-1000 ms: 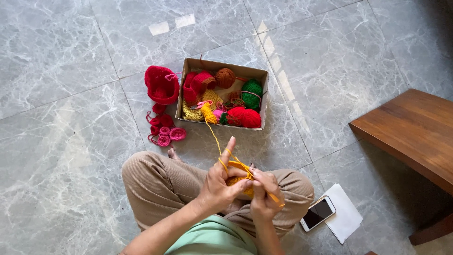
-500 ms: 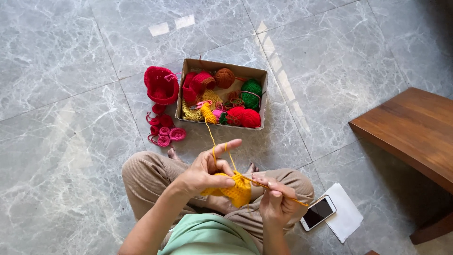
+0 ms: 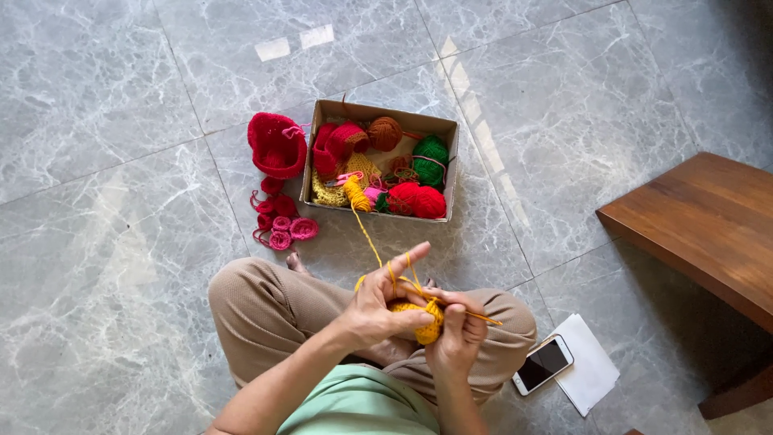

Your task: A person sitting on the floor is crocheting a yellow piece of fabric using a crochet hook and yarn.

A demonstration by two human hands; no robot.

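Note:
I sit cross-legged on a grey marble floor. My left hand pinches a small yellow crocheted piece, with the yellow yarn strand looped over its raised forefinger. My right hand grips a thin crochet hook whose tip points right, and also touches the yellow piece. The strand runs up to a yellow yarn ball at the front of an open cardboard box.
The box also holds red, brown, green and pink yarn balls. A red crocheted cap and small pink crocheted rounds lie left of it. A phone rests on white paper at my right. A wooden bench stands further right.
My right hand has come back in from the right to meet the left hand at the yellow piece. My left forefinger stays raised with the strand over it.

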